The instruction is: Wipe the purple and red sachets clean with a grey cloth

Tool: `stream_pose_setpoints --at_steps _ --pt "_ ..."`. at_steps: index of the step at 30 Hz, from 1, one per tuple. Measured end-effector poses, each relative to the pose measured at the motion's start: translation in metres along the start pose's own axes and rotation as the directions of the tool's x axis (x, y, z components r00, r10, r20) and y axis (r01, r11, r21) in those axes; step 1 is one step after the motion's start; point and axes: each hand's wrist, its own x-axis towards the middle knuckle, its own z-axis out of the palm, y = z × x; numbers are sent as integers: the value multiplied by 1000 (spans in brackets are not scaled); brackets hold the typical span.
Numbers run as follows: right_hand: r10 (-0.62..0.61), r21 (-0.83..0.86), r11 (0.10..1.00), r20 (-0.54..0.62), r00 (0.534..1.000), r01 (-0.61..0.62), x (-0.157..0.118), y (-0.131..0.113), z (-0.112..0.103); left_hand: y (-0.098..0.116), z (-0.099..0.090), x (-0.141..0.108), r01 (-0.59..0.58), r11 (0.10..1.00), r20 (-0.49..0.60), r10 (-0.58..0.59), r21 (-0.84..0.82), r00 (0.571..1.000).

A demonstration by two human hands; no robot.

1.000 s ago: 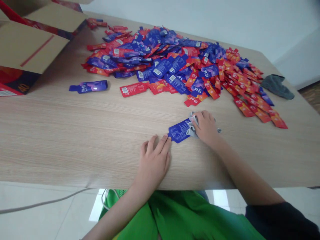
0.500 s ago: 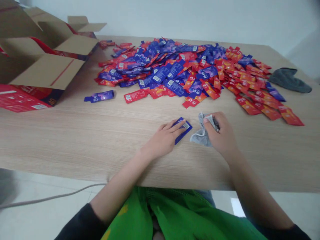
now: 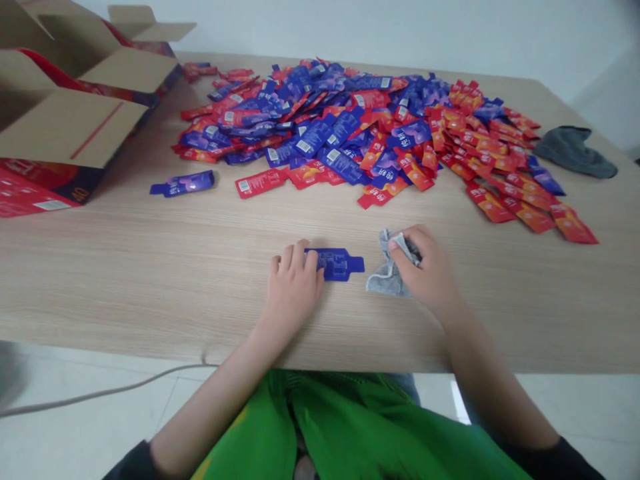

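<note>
A flat blue sachet (image 3: 336, 265) lies on the table, printed side up, its narrow neck pointing right. My left hand (image 3: 295, 283) grips its left end, with the thumb and fingers closed over it. To the right, my right hand (image 3: 425, 267) clutches a crumpled grey cloth (image 3: 389, 279) with a pale hem; the cloth touches the tabletop a little apart from the sachet's neck. Beyond both hands spreads a large heap of blue and red sachets (image 3: 320, 133).
Open cardboard boxes (image 3: 75, 120) stand at the left. A single blue sachet (image 3: 184, 184) lies between them and the heap's front. A dark grey cloth (image 3: 575, 152) rests at the far right of the wooden table (image 3: 150, 280). A cable (image 3: 110, 389) runs below the table's front edge.
My left hand has moved left and now grips the blue sachet's end; the sachet has turned so its neck points right. My right hand still holds the grey cloth.
</note>
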Motion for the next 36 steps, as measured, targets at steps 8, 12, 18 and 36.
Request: stream_pose_setpoints --at_steps 8,12,18,36 --pt "-144 -161 969 245 959 187 -17 -30 27 9 11 -14 41 996 44 -38 -77 998" --pt "-185 -322 903 311 932 286 -25 -34 48 11 9 -17 52 996 56 -48 -69 997" --pt "-100 -421 879 292 951 222 -17 -8 34 11 15 -18 65 992 46 -60 -106 997" --pt "-161 -285 920 351 922 269 -13 -16 21 11 10 -14 78 989 79 -68 -126 995"
